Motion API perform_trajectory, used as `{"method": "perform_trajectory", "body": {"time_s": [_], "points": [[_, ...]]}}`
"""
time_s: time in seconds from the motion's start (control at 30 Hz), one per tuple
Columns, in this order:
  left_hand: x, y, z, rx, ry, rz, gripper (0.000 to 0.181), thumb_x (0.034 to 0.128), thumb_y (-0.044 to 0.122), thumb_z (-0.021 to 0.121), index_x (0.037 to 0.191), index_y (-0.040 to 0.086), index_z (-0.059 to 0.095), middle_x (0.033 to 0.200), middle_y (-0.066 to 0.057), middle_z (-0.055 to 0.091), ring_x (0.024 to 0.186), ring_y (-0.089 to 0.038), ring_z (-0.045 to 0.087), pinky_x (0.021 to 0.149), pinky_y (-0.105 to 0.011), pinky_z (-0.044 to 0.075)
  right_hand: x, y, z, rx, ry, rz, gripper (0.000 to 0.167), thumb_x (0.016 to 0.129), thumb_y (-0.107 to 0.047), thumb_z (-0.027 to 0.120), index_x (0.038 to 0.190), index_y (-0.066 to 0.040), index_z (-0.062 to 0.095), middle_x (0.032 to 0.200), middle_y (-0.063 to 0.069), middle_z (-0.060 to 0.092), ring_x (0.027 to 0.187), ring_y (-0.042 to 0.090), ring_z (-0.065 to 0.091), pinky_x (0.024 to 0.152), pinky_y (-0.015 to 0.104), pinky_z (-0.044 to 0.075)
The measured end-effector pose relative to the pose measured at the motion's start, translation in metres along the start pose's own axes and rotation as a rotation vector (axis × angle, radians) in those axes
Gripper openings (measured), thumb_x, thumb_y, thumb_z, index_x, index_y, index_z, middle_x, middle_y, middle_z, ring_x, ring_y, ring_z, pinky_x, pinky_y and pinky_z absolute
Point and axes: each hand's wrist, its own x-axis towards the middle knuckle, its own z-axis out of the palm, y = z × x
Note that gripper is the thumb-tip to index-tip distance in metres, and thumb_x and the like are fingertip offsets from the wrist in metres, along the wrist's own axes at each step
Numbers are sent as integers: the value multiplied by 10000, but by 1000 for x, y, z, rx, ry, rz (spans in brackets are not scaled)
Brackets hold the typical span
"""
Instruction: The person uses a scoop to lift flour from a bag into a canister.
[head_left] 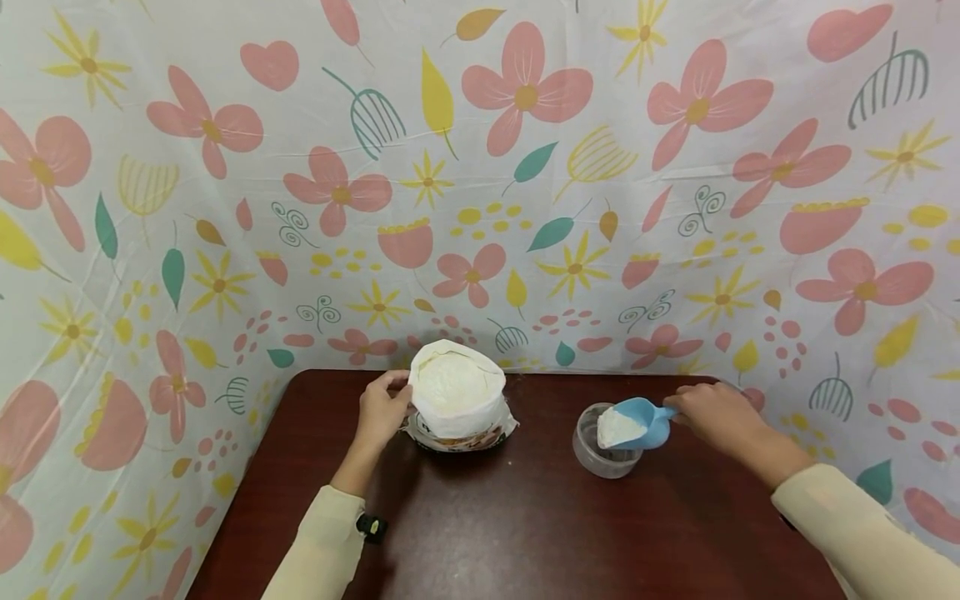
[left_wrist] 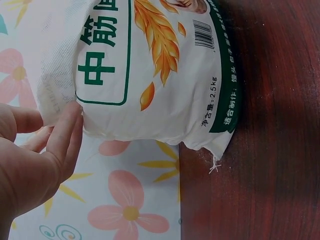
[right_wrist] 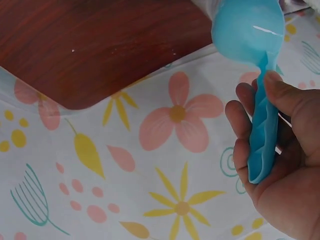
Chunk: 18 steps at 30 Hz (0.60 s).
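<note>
My right hand point(head_left: 708, 412) grips the handle of a light blue scoop point(head_left: 649, 423), its fingers curled round it in the right wrist view. White flour point(head_left: 619, 428) lies in the scoop, which is tilted over a clear round bowl point(head_left: 606, 463). To the left, my left hand point(head_left: 384, 408) pinches the folded-down rim of a white flour bag point(left_wrist: 165, 105) between thumb and fingers. The bag stands upright with its mouth wide, and flour point(head_left: 454, 383) fills it near the top. The scoop partly hides the bowl's inside.
Bag and bowl stand apart near the back edge of a dark red-brown table point(head_left: 480, 533). A flower-patterned sheet point(head_left: 465, 167) hangs close behind the table and along its sides. A few white specks point(right_wrist: 73, 50) lie on the tabletop.
</note>
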Motion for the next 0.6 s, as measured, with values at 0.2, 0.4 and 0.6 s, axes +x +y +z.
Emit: {"method": "perform_trajectory", "body": {"time_s": [0.2, 0.4, 0.6], "points": [[0, 0, 0, -1, -6, 2, 265, 998, 59, 633, 1251, 23, 701, 1136, -203, 672, 848, -221, 712, 661, -281, 653, 4, -4, -1, -53, 6, -22, 148, 778, -119, 891, 823, -182, 766, 674, -49, 604, 575, 147, 584, 462, 286, 431], [0, 0, 0, 6, -3, 6, 259, 1001, 63, 629, 1246, 36, 706, 1137, -195, 672, 837, -219, 710, 674, -303, 659, 10, -10, -4, -107, 23, -67, 174, 770, -99, 885, 774, -197, 740, 678, -30, 611, 606, 208, 618, 458, 341, 436], [0, 0, 0, 0, -3, 4, 268, 1000, 65, 631, 1256, 32, 702, 1148, -202, 670, 832, -205, 717, 670, -286, 655, 13, -17, -6, -142, 49, -90, 202, 778, -40, 851, 733, -187, 721, 673, -9, 609, 613, 238, 614, 518, 388, 503]]}}
